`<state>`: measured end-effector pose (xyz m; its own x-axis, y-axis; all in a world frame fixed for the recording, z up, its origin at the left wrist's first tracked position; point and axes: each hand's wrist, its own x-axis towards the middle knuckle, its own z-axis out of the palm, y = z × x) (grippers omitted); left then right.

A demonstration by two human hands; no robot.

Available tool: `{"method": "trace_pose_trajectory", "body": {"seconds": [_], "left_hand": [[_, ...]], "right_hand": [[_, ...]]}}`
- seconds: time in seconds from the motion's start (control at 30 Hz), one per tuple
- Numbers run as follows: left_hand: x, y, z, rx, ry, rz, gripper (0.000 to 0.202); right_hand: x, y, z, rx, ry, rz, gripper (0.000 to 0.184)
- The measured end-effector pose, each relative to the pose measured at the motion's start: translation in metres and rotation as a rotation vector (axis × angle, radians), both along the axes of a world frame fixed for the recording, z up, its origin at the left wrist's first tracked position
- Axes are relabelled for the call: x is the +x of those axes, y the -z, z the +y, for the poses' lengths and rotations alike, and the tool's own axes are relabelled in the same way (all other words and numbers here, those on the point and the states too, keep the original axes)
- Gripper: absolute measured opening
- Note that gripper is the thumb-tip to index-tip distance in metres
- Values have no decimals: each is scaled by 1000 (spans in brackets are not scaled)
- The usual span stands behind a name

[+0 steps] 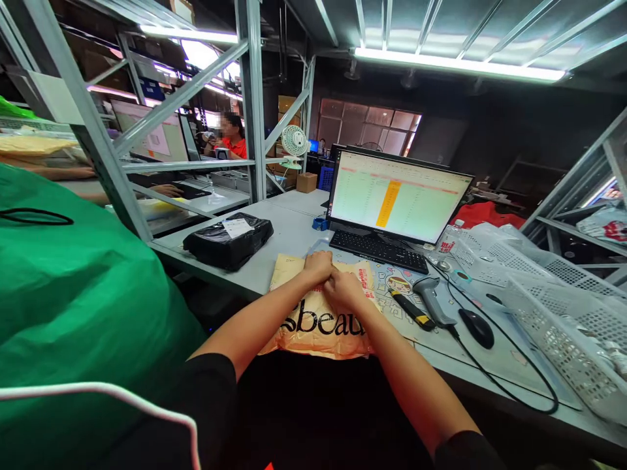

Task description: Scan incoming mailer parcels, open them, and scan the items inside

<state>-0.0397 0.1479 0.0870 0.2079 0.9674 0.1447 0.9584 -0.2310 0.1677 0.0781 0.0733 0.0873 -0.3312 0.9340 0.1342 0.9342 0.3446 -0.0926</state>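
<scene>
A tan plastic mailer bag (318, 326) with black lettering lies on the grey table (289, 228) right in front of me. Both my hands rest on its far end, side by side. My left hand (317, 266) presses down on the bag's top edge with fingers curled. My right hand (345, 289) is closed beside it, fingers pinching the bag's flap. A black wrapped parcel (228, 240) with a white label sits to the left on the table.
A monitor (398, 196) and keyboard (378, 249) stand behind the bag. A barcode scanner (432, 299), a black-yellow tool (410, 309) and a mouse (477, 326) lie to the right, beside white mesh baskets (553, 307). A large green bag (83, 307) fills the left. Another person (232, 136) sits far back.
</scene>
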Motion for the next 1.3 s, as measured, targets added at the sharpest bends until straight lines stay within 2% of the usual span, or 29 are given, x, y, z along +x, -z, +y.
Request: {"method": "trace_pose_trajectory", "body": {"seconds": [0.13, 0.3, 0.47, 0.63, 0.77, 0.83, 0.93, 1.03, 1.1, 1.17, 1.23, 1.3], "left_hand": [[12, -1, 5, 72, -11, 4, 33], [25, -4, 19, 208, 56, 43, 46], [29, -7, 32, 275, 91, 60, 42], [10, -15, 43, 352, 95, 36, 37], [-16, -22, 51, 393, 137, 17, 25], [-26, -24, 55, 398, 168, 11, 21], [-32, -25, 57, 389, 224, 13, 20], [-27, -26, 41, 389, 385, 44, 28], [-22, -25, 19, 384, 554, 54, 36], [-18, -21, -8, 342, 694, 14, 36], [-15, -13, -30, 223, 734, -50, 29], [-12, -2, -39, 63, 632, -83, 33]], "right_hand": [[-7, -2, -23, -13, -13, -46, 44], [-8, 0, -65, -12, -33, -82, 40], [-4, -3, -96, -11, -66, -82, 37], [-3, -4, -129, -28, -124, -31, 29], [0, 5, -156, 6, -238, 76, 20], [4, 12, -161, 65, -295, 147, 18], [16, 25, -151, 106, -328, 222, 22], [35, 39, -129, 139, -284, 271, 26], [51, 47, -116, 222, -229, 306, 25], [64, 54, -108, 304, -192, 342, 20], [71, 60, -104, 347, -195, 383, 15], [73, 65, -102, 367, -219, 442, 13]]}}
